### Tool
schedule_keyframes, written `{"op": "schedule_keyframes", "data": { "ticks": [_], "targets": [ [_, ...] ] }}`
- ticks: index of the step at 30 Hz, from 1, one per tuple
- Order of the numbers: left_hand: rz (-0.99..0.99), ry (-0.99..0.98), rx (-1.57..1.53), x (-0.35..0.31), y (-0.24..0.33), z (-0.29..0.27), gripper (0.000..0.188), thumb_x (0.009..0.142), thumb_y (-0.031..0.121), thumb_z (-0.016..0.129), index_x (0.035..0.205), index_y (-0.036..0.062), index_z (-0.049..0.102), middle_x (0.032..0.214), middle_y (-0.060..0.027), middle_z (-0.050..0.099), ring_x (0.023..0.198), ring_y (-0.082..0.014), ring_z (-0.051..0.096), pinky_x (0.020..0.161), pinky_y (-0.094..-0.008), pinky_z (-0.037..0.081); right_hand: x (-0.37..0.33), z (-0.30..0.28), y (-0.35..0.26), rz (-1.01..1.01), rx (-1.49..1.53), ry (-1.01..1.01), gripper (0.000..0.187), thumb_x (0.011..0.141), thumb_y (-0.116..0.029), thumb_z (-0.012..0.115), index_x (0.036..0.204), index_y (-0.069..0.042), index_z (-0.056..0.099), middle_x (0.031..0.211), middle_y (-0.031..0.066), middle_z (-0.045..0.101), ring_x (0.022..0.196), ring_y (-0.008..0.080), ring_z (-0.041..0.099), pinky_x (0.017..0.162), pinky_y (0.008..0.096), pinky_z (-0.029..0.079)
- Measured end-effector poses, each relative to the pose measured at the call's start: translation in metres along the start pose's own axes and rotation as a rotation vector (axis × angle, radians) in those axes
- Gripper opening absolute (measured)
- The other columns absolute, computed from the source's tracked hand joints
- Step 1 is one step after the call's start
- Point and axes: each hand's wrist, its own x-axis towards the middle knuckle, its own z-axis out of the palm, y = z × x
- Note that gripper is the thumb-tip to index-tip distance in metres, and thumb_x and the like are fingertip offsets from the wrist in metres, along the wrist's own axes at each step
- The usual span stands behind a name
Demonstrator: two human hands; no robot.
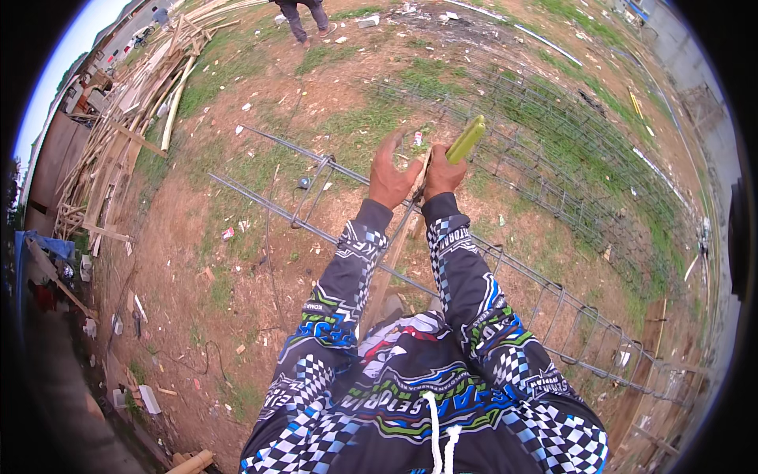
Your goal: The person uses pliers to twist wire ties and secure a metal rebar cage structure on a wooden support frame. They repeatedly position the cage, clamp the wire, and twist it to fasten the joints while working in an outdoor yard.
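The right grip [444, 172] is holding a green-handled tool [467, 139] over the rebar frame [560, 289]; the left grip [391, 175] is curving half-wide beside it. Soil [178, 292] and grass [359, 122] are forming the ground. Timber [126, 130] is lying piled left; a wall [688, 51] is standing right.

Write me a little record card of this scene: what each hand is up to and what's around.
Left hand: fingers and thumb parted, beside the right hand; contact with the steel unclear
Right hand: closed around a yellow-green tool, its type unclear
Beneath the hands: a long steel bar frame with rectangular loops
Farther right: more steel cages on grassy soil
Upper left: pile of timber
Top edge: another person, standing, only partly in view
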Motion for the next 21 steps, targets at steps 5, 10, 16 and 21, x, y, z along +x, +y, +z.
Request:
{"op": "schedule_keyframes", "data": {
  "ticks": [5, 10, 16, 21],
  "targets": [
    [-0.128, 0.101, -0.019, 0.052, 0.106, 0.074, 0.052, 0.079, 0.033, 0.077, 0.11, -0.0056, 0.061, 0.102, -0.0208, 0.064, 0.095, -0.0299, 0.065, 0.083, -0.0368, 0.052, 0.024, 0.002, 0.042, -0.237, 0.087, -0.086, 0.039, 0.077, -0.018, 0.081, 0.103, -0.002, 0.057, 0.086, 0.0049, 0.065, 0.078, 0.017, 0.063, 0.067, 0.0338, 0.05],
    [-0.391, -0.314, -0.419, 0.08, 0.067, 0.025, 0.037, 0.079, 0.031, 0.078, 0.076, -0.0035, 0.066, 0.067, -0.0102, 0.064, 0.061, -0.0174, 0.064, 0.059, -0.0316, 0.054, -0.048, -0.001, -0.041, -0.242, 0.287, -0.359, 0.049, 0.072, -0.013, 0.086, 0.11, -0.001, 0.058, 0.093, 0.0036, 0.066, 0.084, 0.0151, 0.065, 0.071, 0.0297, 0.053],
    [-0.335, -0.76, -0.755, 0.095, 0.047, -0.005, 0.026, 0.08, 0.024, 0.077, 0.08, 0.0005, 0.067, 0.07, -0.0081, 0.065, 0.062, -0.0152, 0.065, 0.057, -0.0289, 0.054, -0.007, -0.021, -0.056, 0.243, 0.17, -0.896, 0.024, 0.078, -0.006, 0.078, 0.098, -0.001, 0.065, 0.093, 0.0049, 0.069, 0.075, 0.0157, 0.067, 0.065, 0.0287, 0.055],
    [-0.127, 0.068, -0.111, 0.09, 0.054, 0.031, 0.046, 0.075, 0.031, 0.082, 0.099, -0.0029, 0.062, 0.071, -0.0098, 0.064, 0.065, -0.0218, 0.065, 0.062, -0.0323, 0.053, -0.018, 0.012, -0.02, -0.172, -0.364, -0.508, 0.021, 0.09, -0.019, 0.064, 0.098, -0.001, 0.059, 0.086, 0.0097, 0.062, 0.07, 0.0177, 0.059, 0.06, 0.0346, 0.045]
  ]
}}
